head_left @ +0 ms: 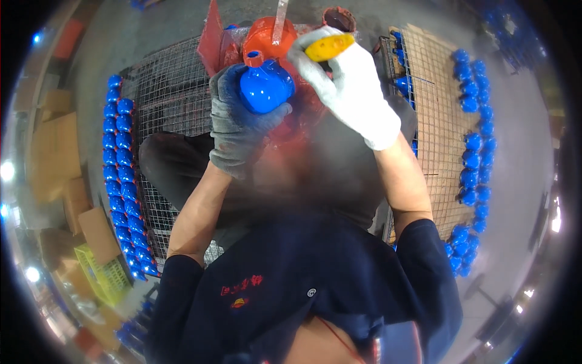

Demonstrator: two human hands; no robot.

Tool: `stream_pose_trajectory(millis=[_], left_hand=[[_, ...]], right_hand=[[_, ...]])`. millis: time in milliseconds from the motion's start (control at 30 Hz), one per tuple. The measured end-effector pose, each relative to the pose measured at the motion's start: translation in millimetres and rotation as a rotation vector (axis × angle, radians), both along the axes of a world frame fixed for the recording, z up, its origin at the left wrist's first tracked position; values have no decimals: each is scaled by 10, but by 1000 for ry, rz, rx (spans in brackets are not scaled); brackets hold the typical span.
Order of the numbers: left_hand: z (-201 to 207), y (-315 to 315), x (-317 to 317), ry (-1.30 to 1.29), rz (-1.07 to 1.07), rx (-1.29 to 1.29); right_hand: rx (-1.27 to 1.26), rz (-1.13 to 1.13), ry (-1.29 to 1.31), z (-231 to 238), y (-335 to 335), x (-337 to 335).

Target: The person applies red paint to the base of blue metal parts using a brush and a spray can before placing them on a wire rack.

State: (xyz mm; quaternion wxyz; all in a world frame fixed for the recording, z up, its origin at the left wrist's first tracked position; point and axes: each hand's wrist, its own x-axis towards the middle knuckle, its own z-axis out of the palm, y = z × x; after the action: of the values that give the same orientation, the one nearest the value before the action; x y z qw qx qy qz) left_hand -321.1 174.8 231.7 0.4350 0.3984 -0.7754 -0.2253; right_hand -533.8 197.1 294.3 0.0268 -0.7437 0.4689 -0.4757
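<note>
On the grey workshop floor over here, brown cardboard boxes (57,142) lie at far left, then rows of glossy, rounded blue pieces (125,156) beside a dark wire-mesh rack (173,85). I see the grey-gloved left hand (233,130) curled around a shiny, round blue vessel with a red neck (267,88), held up near its white-gloved right counterpart (357,97), which grips a yellow, oblong object (329,47) in bent fingers.

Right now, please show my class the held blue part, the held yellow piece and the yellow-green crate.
Held blue part (268,86): head view, glossy rounded body.
Held yellow piece (330,47): head view, middle of its visible side.
Yellow-green crate (102,276): head view, openwork side.
</note>
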Motion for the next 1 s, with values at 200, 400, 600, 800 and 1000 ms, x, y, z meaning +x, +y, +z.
stream_pose_trajectory(millis=[200, 400, 600, 800, 1000], left_hand=[[-67, -119, -40, 501, 99, 481], [256, -147, 31, 932, -115, 1025], [154, -413, 265, 1278, -343, 1135], [381, -689, 662, 1520, -321, 1172], [431, -1199, 1550, 1497, -286, 1064]], right_hand=[[-147, 26, -103, -174, 80, 121], [-76, 87, -173, -431, 159, 70], [71, 263, -635, -862, -23, 244], [93, 146, -489, -854, -266, 267], [30, -11, -319, -721, -407, 204]])
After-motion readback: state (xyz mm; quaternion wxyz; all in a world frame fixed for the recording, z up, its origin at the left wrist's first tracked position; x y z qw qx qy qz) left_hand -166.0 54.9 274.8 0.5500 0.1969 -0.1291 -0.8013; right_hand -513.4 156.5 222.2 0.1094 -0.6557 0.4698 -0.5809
